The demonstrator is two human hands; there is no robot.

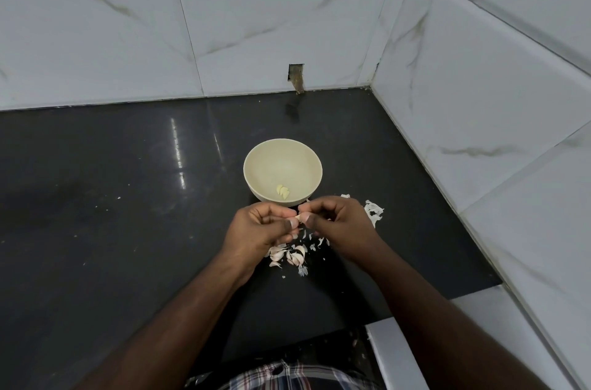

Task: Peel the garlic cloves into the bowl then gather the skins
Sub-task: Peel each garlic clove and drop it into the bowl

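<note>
A cream bowl (256,166) stands on the black counter with a few peeled garlic cloves (282,191) at its bottom. Just in front of it, my left hand (259,226) and my right hand (339,223) meet, both pinching one small garlic clove (298,218) between thumbs and fingertips. Most of that clove is hidden by my fingers. Below my hands lies a heap of unpeeled cloves and loose skins (289,257). More papery skins (374,210) lie to the right of my right hand.
The black counter (128,214) runs left and towards me; tiled walls close it off at the back and right. A small cut-out (296,76) sits in the back wall. A white ledge (399,354) lies at the lower right.
</note>
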